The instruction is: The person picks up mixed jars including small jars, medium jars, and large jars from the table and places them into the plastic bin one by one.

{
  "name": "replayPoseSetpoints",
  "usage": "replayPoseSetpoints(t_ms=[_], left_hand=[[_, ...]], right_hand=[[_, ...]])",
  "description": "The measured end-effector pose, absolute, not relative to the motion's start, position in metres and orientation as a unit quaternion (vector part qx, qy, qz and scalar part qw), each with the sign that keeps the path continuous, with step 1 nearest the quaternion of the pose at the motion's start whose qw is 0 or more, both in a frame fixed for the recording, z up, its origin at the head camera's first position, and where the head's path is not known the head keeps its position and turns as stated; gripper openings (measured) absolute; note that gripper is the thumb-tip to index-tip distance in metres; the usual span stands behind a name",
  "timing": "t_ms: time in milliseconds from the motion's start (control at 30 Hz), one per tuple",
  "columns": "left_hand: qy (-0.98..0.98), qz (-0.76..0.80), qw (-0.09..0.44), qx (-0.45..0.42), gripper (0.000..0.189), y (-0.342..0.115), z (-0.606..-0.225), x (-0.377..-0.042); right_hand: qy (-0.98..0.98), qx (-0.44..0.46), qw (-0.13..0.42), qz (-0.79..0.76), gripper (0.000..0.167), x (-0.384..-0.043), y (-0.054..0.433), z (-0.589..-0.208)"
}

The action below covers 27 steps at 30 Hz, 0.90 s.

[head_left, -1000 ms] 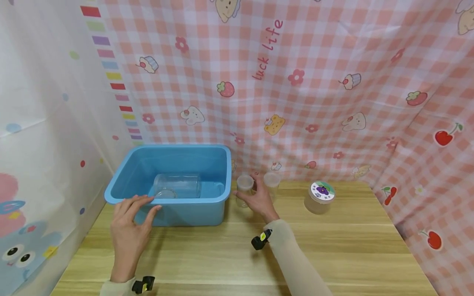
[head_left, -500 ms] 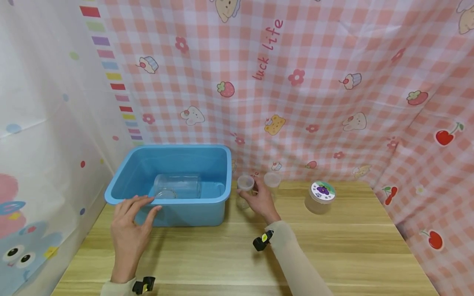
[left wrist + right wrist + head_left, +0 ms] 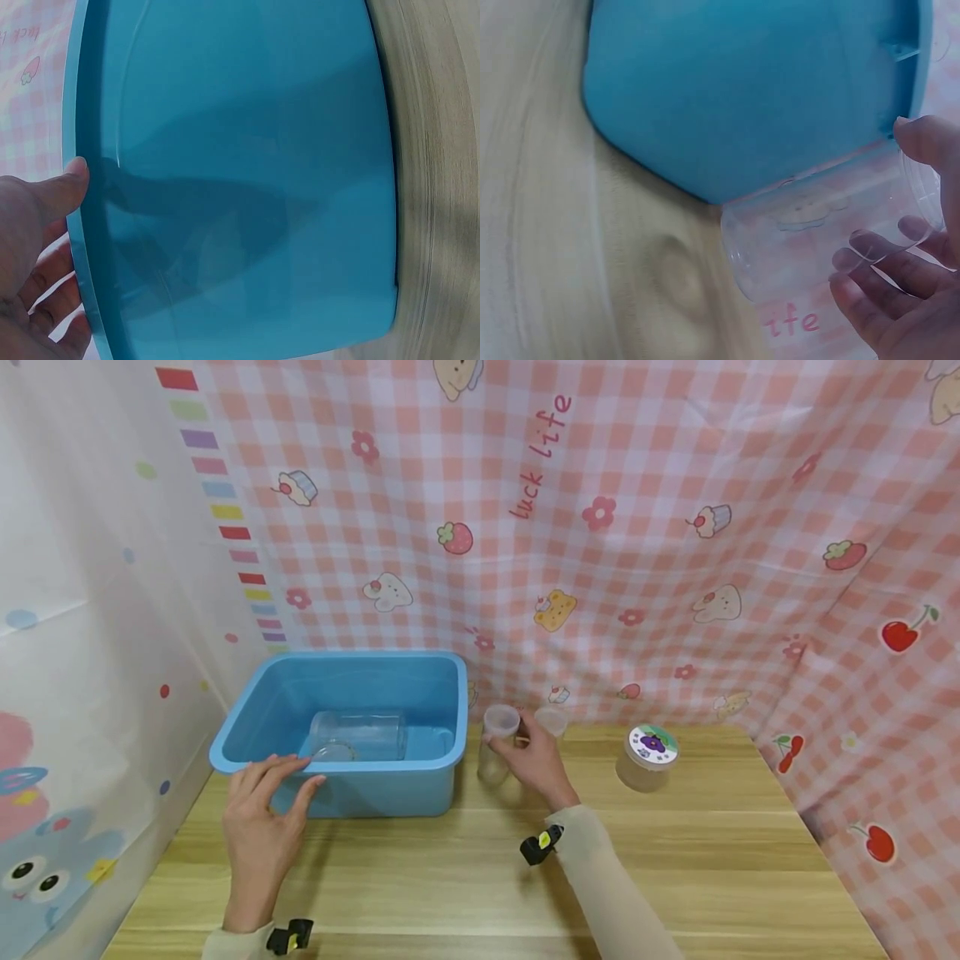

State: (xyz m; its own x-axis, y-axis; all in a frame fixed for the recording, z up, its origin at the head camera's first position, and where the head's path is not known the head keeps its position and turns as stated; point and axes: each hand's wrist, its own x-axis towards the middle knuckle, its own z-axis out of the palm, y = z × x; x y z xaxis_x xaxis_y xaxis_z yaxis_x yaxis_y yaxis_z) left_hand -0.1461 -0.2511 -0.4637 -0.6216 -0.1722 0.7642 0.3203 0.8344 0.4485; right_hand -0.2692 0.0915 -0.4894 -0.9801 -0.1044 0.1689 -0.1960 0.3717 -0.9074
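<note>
My right hand (image 3: 536, 764) holds a clear plastic jar (image 3: 493, 768) upright near its top, thumb on the near side and fingers behind. In the right wrist view the clear wall of the jar (image 3: 802, 217) shows beside the tub, close over the table. My left hand (image 3: 262, 818) grips the front rim of the blue plastic tub (image 3: 390, 767); in the left wrist view the thumb (image 3: 76, 174) lies over the rim and the other fingertips are hidden behind it. Inside the tub another clear jar (image 3: 367, 735) lies on its side.
Behind my right hand stands another clear jar (image 3: 551, 720), partly hidden. Farther right is a short tub with a printed lid (image 3: 652, 745). The wooden table (image 3: 420, 885) ends at a pink checked cloth (image 3: 645, 568) behind.
My right hand has raised the clear jar slightly and the hand has shifted a little to the right. My left hand keeps its place on the tub's rim.
</note>
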Motion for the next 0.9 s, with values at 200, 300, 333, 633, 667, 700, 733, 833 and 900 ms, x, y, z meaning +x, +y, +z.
replayPoseSetpoints(t_ms=[200, 300, 333, 633, 667, 700, 733, 833, 900], left_hand=[[-0.857, -0.282, 0.429, -0.042, 0.034, -0.251, -0.463, -0.145], [-0.858, -0.281, 0.428, -0.042, 0.034, -0.251, -0.463, -0.145], [-0.858, -0.280, 0.428, -0.042, 0.034, -0.251, -0.463, -0.145], [-0.859, -0.282, 0.425, -0.038, 0.034, -0.251, -0.464, -0.146], [-0.858, -0.283, 0.427, -0.039, 0.034, -0.251, -0.464, -0.146], [-0.858, -0.284, 0.427, -0.039, 0.034, -0.251, -0.464, -0.146], [-0.857, -0.285, 0.427, -0.040, 0.034, -0.251, -0.464, -0.146], [-0.856, -0.286, 0.429, -0.043, 0.034, -0.251, -0.464, -0.146], [-0.857, -0.284, 0.428, -0.044, 0.034, -0.251, -0.464, -0.146]], right_hand=[[-0.828, 0.087, 0.047, 0.552, 0.063, -0.265, 0.094, -0.475], [-0.827, 0.095, 0.047, 0.553, 0.063, -0.263, 0.094, -0.467], [-0.826, 0.098, 0.047, 0.553, 0.062, -0.262, 0.095, -0.465], [-0.819, 0.131, 0.077, 0.553, 0.060, -0.258, 0.096, -0.442], [-0.818, 0.134, 0.082, 0.553, 0.059, -0.257, 0.096, -0.440], [-0.819, 0.138, 0.086, 0.550, 0.058, -0.258, 0.096, -0.437], [-0.820, 0.142, 0.088, 0.548, 0.058, -0.257, 0.097, -0.434], [-0.820, 0.152, 0.093, 0.545, 0.058, -0.257, 0.097, -0.423], [-0.821, 0.158, 0.097, 0.540, 0.058, -0.257, 0.098, -0.416]])
